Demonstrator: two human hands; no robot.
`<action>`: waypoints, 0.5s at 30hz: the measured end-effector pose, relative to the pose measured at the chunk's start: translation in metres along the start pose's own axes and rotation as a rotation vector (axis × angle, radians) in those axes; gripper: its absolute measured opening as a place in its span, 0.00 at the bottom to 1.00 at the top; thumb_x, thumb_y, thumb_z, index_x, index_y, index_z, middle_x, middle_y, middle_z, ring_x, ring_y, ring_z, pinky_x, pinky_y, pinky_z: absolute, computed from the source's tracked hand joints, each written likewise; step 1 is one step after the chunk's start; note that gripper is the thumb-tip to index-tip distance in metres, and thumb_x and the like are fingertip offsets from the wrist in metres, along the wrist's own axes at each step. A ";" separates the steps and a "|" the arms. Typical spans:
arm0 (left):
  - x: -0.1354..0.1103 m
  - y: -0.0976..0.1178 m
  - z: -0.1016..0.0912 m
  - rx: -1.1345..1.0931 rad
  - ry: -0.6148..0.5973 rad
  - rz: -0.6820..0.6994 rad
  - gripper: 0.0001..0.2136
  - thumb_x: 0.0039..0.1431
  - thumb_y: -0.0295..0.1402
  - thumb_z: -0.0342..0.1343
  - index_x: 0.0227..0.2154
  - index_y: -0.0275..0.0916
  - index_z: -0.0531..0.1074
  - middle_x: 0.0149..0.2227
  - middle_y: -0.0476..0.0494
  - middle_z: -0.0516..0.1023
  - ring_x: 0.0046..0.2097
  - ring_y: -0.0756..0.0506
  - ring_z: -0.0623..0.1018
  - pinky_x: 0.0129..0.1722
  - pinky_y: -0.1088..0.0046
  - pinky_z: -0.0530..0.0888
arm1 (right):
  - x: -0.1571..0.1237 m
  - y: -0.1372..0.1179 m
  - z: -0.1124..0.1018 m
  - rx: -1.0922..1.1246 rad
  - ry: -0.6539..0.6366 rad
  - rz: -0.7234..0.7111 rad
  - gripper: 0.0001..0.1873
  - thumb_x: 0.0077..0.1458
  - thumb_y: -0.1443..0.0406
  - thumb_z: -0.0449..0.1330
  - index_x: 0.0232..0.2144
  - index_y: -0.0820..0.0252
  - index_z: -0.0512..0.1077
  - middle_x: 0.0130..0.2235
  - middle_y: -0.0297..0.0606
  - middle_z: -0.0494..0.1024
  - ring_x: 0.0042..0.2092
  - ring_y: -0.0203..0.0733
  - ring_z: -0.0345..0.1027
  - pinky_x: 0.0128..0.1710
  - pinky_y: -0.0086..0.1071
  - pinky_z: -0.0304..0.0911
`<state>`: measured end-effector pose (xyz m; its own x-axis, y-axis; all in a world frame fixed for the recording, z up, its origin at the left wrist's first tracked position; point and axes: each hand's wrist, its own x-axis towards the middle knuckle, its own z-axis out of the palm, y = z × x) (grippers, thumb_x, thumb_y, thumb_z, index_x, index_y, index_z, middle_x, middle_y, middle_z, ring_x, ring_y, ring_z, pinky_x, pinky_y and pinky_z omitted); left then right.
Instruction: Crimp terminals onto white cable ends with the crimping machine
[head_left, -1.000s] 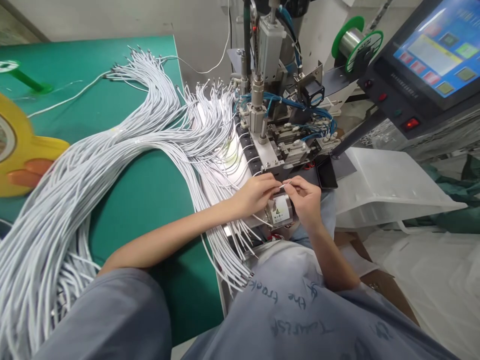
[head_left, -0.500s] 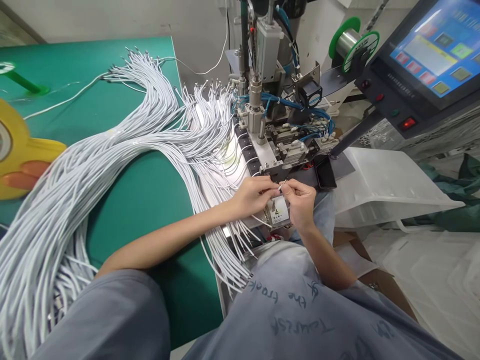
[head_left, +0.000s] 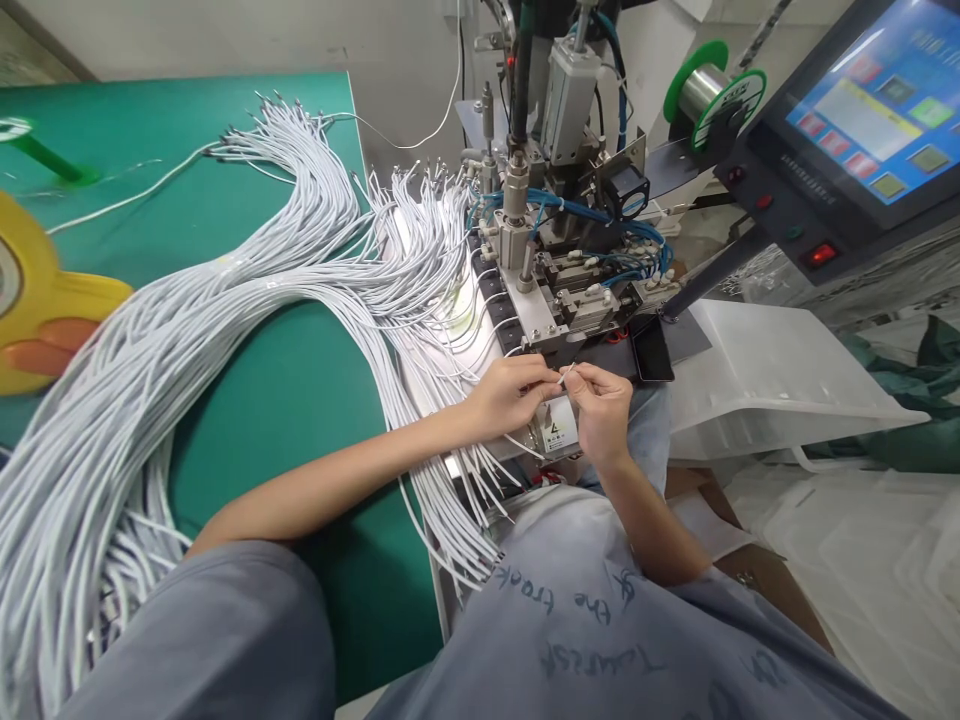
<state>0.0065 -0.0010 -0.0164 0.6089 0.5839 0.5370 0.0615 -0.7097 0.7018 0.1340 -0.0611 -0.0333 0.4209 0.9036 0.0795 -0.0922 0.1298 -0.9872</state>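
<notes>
Both hands meet at the front of a soldering-type machine (head_left: 536, 310), fingertips nearly touching. My left hand (head_left: 514, 395) pinches the end of a white cable (head_left: 562, 379) between thumb and fingers. My right hand (head_left: 601, 405) is closed at the cable's tip, its thumb and forefinger on the thin wire ends; the exact grip is too small to make out. Just below the fingertips is a white label (head_left: 557, 425) on a metal block. Left of the hands, many white cables (head_left: 300, 280) run in a thick bundle over the green table mat (head_left: 262, 400).
A touch-screen panel (head_left: 877, 110) stands at upper right, beside a spool of solder wire (head_left: 705, 92). A translucent plastic bin (head_left: 780, 370) is right of the machine. On the table's left sit a yellow duck-shaped object (head_left: 45, 300) and a green reel (head_left: 52, 160).
The machine's upright cylinder and the parts around it have shifted slightly to the right. Both hands stay almost in place, with the fingers turned a little on the cable tip.
</notes>
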 end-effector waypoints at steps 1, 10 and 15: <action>0.000 0.000 0.000 -0.012 0.002 0.001 0.06 0.57 0.26 0.53 0.28 0.34 0.74 0.24 0.48 0.71 0.25 0.54 0.70 0.24 0.81 0.67 | -0.001 0.001 0.002 0.002 0.010 -0.002 0.08 0.46 0.61 0.62 0.23 0.60 0.74 0.21 0.31 0.65 0.25 0.32 0.57 0.25 0.29 0.56; 0.001 -0.002 -0.006 0.369 -0.142 0.116 0.11 0.58 0.24 0.46 0.30 0.32 0.74 0.23 0.46 0.69 0.24 0.52 0.67 0.21 0.78 0.61 | 0.017 -0.017 -0.020 -0.406 -0.221 -0.182 0.10 0.50 0.66 0.59 0.18 0.62 0.69 0.18 0.27 0.55 0.22 0.30 0.49 0.24 0.29 0.50; -0.005 -0.003 0.003 0.263 -0.016 0.032 0.09 0.59 0.27 0.49 0.29 0.33 0.74 0.23 0.47 0.70 0.25 0.53 0.69 0.23 0.79 0.64 | 0.009 -0.006 -0.008 -0.355 -0.057 -0.240 0.11 0.51 0.65 0.57 0.19 0.62 0.69 0.17 0.26 0.51 0.22 0.30 0.47 0.23 0.29 0.49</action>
<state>0.0060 -0.0025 -0.0227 0.6258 0.5546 0.5484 0.2439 -0.8071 0.5377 0.1453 -0.0569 -0.0279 0.3416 0.8871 0.3104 0.3223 0.1997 -0.9253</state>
